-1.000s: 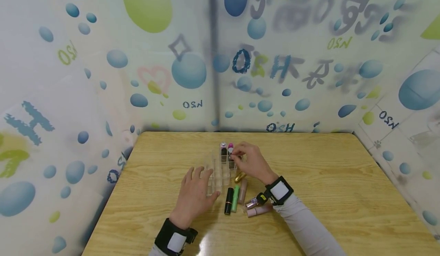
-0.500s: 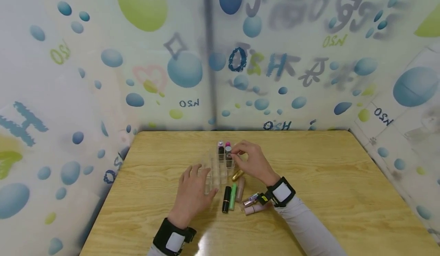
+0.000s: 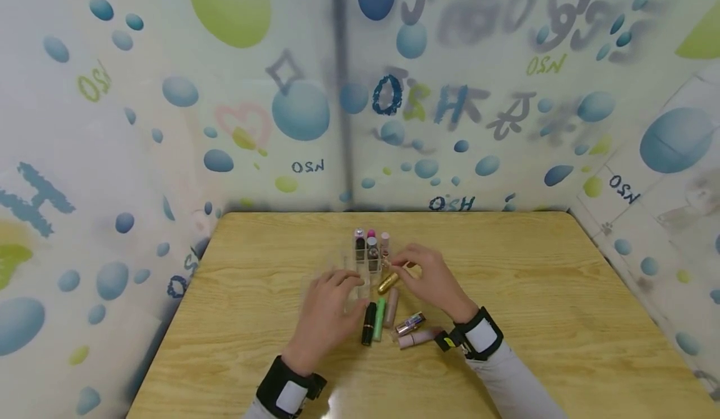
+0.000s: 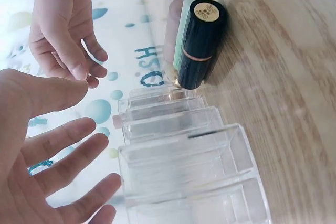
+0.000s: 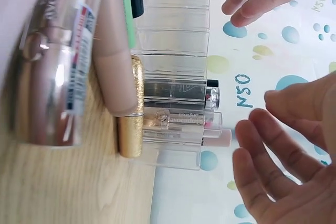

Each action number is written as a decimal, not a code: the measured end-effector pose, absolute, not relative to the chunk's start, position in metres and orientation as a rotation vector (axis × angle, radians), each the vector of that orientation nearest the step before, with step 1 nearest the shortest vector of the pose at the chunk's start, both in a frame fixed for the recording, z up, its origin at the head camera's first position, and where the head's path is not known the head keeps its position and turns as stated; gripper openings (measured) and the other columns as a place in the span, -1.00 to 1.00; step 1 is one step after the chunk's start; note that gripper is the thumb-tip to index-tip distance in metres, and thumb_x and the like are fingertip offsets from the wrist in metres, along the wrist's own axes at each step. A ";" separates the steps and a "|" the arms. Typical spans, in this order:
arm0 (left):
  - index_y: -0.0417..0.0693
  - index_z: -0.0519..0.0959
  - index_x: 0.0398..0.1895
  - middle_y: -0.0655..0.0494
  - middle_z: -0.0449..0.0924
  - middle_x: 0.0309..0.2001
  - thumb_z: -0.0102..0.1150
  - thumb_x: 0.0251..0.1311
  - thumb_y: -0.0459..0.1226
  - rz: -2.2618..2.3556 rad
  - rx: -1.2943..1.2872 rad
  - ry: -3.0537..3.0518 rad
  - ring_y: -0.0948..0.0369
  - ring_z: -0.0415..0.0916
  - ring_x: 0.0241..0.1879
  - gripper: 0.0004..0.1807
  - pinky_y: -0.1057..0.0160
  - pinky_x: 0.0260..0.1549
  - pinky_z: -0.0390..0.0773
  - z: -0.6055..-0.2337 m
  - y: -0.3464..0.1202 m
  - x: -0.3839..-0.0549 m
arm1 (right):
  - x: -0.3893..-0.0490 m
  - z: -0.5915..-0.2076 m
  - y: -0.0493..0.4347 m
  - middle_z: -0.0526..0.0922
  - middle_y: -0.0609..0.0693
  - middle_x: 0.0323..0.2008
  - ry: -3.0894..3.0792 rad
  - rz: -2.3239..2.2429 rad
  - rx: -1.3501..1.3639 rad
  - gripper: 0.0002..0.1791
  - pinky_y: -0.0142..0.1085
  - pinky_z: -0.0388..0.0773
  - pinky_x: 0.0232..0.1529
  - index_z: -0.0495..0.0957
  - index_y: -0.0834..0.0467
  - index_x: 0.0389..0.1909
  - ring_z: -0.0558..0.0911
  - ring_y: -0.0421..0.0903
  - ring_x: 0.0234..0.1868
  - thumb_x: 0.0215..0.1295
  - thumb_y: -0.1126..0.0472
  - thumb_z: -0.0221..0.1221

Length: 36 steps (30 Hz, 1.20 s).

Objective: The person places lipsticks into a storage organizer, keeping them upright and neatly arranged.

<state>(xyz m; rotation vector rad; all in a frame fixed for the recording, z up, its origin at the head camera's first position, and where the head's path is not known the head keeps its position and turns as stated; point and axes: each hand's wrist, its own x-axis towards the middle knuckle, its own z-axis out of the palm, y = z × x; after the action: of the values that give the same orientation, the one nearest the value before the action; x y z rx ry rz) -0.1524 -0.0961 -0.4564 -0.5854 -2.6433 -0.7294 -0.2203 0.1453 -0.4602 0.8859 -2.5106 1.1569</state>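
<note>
A clear stepped lipstick organizer (image 4: pixel 184 166) stands on the table. Several tubes are upright in its far compartments, among them a black one (image 3: pixel 360 244), a silver-topped one (image 3: pixel 372 251) and a pink-capped one (image 3: pixel 385 239). My left hand (image 3: pixel 327 312) hovers over the organizer's left side, its fingers loosely spread and holding nothing in the left wrist view. Just right of the filled compartments is my right hand (image 3: pixel 433 283). Its fingers are relaxed, with nothing between them in the right wrist view. Below its fingertips a gold lipstick tube (image 3: pixel 387 283) lies beside the organizer.
In front of the organizer lie a black lipstick (image 3: pixel 368 325), a green tube (image 3: pixel 379 319) and a taupe tube (image 3: pixel 392 307). Nearer my right wrist are a shiny silver tube (image 3: pixel 410 324) and a pale pink tube (image 3: pixel 415 339). A patterned wall (image 3: pixel 472 175) rises behind the table.
My right hand has drawn back from the filled compartments, toward me and to the right, uncovering the pink-capped tube. My left hand has shifted slightly right over the organizer.
</note>
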 end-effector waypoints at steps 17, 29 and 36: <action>0.02 0.75 -0.05 0.15 0.71 0.05 0.42 0.20 -0.09 -0.716 -0.741 -2.653 -0.01 0.55 0.15 -0.70 -0.15 0.12 0.51 -0.465 -0.080 -0.150 | -0.192 -0.457 0.171 0.76 -0.07 -0.18 -2.979 0.922 1.220 -0.81 -0.15 0.68 -0.10 0.77 0.14 -0.16 0.70 -0.13 -0.15 0.23 0.38 0.33; 0.04 0.75 -0.08 0.16 0.70 0.04 0.44 0.18 -0.09 -0.700 -0.757 -2.655 -0.03 0.53 0.16 -0.72 -0.18 0.10 0.50 -0.472 -0.081 -0.147 | -0.187 -0.470 0.165 0.73 -0.11 -0.30 -3.022 0.938 1.334 -0.83 -0.36 0.60 -0.26 0.75 0.09 -0.29 0.64 -0.21 -0.31 0.16 0.41 0.35; 0.04 0.75 -0.08 0.15 0.70 0.04 0.44 0.17 -0.09 -0.688 -0.748 -2.659 -0.02 0.52 0.17 -0.72 -0.18 0.11 0.51 -0.471 -0.079 -0.148 | -0.189 -0.473 0.164 0.72 -0.15 -0.30 -3.070 0.885 1.307 -0.81 -0.39 0.57 -0.27 0.76 0.05 -0.31 0.61 -0.25 -0.32 0.13 0.40 0.38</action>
<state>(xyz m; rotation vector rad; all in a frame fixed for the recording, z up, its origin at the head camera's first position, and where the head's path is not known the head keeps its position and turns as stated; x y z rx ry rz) -0.1477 -0.0790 -0.4714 -0.7480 -2.6593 -0.6878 -0.1887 0.1638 -0.4726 1.3072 -3.0704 0.8853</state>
